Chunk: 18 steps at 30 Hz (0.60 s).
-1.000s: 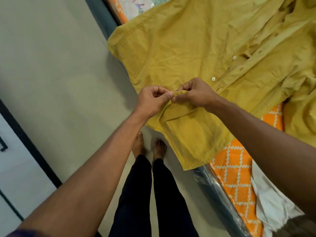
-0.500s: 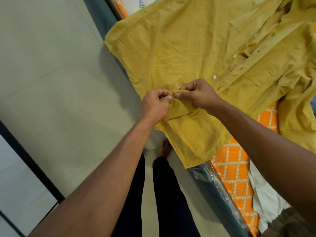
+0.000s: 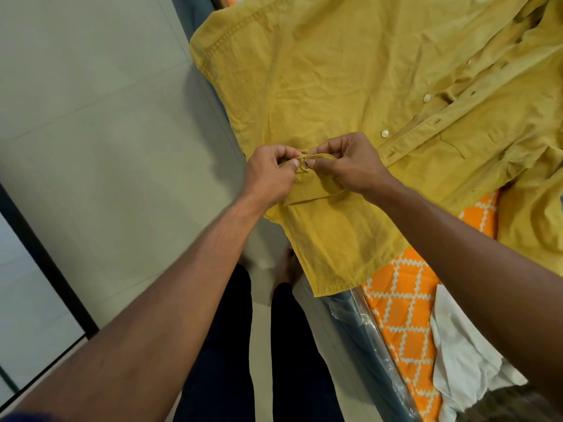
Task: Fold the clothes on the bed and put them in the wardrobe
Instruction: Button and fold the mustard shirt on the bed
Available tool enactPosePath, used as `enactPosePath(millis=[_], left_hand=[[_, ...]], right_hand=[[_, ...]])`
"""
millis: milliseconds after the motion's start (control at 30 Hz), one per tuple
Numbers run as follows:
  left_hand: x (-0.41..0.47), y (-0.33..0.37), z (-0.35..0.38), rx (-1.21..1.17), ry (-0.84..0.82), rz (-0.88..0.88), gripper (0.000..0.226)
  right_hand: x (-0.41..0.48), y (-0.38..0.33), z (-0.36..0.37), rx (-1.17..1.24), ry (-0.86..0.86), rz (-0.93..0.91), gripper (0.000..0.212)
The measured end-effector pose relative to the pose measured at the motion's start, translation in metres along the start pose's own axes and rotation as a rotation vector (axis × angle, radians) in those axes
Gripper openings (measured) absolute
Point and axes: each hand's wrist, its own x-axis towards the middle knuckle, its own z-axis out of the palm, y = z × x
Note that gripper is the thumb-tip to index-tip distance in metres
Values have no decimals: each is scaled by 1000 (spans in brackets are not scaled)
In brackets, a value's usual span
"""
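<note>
A mustard-yellow button-up shirt [image 3: 350, 86] lies spread on the bed with its lower hem hanging over the near edge. My left hand [image 3: 269, 175] and my right hand [image 3: 350, 166] pinch the shirt's front placket near the hem, fingertips almost touching. A small button and buttonhole show between them. White buttons run up the open placket to the right.
The bed has an orange sheet with a white lattice pattern [image 3: 408, 315] and a plastic-wrapped mattress edge [image 3: 359, 339]. A white cloth [image 3: 457, 354] lies on it at lower right. Pale tiled floor [image 3: 106, 132] spreads to the left, my dark trouser legs below.
The view has shifted slightly. Both hands stay pinched on the placket, and the button between the fingertips now shows more plainly.
</note>
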Motion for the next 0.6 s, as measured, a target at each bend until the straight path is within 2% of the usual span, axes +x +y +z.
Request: enactPosePath(millis=[233, 400, 533, 600], left_hand=[[-4, 2, 3, -43, 87, 14, 13], [-7, 2, 6, -148, 112, -14, 20], [-9, 2, 4, -195, 107, -13, 23], [-10, 2, 4, -165, 102, 9, 27]], right_hand=[[5, 12, 8, -67, 72, -96, 13], [6, 18, 9, -19, 103, -122, 8], [3, 21, 8, 40, 109, -200, 27], [0, 24, 9, 29, 133, -253, 29]])
